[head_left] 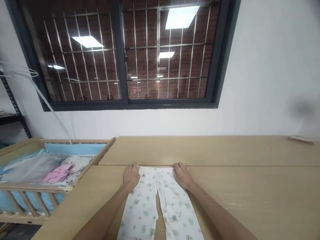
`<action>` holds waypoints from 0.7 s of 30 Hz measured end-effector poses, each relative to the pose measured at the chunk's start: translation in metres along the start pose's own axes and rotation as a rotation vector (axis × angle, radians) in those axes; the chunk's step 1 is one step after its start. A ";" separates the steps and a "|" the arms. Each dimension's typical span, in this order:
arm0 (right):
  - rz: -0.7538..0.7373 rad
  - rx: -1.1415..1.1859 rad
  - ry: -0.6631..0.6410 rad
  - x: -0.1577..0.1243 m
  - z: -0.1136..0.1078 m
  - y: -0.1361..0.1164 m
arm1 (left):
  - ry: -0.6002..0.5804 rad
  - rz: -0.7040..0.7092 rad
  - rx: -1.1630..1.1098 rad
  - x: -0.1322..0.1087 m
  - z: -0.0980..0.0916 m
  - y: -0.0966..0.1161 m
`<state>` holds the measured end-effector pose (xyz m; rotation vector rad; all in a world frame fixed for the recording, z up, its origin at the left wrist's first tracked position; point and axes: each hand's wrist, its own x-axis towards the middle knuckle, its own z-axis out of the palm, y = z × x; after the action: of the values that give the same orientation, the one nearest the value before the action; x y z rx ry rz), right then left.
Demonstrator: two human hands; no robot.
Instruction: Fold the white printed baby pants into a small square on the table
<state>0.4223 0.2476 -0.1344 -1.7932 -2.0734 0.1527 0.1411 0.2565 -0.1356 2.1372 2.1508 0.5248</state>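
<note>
White baby pants [156,216] with green prints lie flat on the wood table [266,200], legs nearest. Soft, light, floppy I'd say; the waistband corners look best to grab. Left hand [131,176] and right hand [182,173] rest there, fingers together, can't tell if pinching.

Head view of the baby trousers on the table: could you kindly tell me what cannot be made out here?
Trousers: leg ends cut off by the bottom edge of the head view.
Their top corners: covered by the left hand and right hand; grip or mere press, unclear.
Small flat object far right on the table: too small, blurred.
Clothes in the crib: heaped, partly behind its rail.
</note>
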 end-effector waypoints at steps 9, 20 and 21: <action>0.064 0.227 0.061 0.027 0.014 0.023 | -0.009 -0.041 0.040 0.009 -0.006 0.019; 0.135 0.694 -0.125 0.048 -0.011 0.039 | -0.498 0.688 -0.035 -0.157 -0.029 0.136; 0.131 0.723 -0.138 0.046 -0.013 0.039 | -0.567 0.754 0.026 -0.171 -0.022 0.143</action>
<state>0.4581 0.2970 -0.1252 -1.4727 -1.6588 0.9506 0.2780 0.0818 -0.1067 2.6419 1.0448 -0.1009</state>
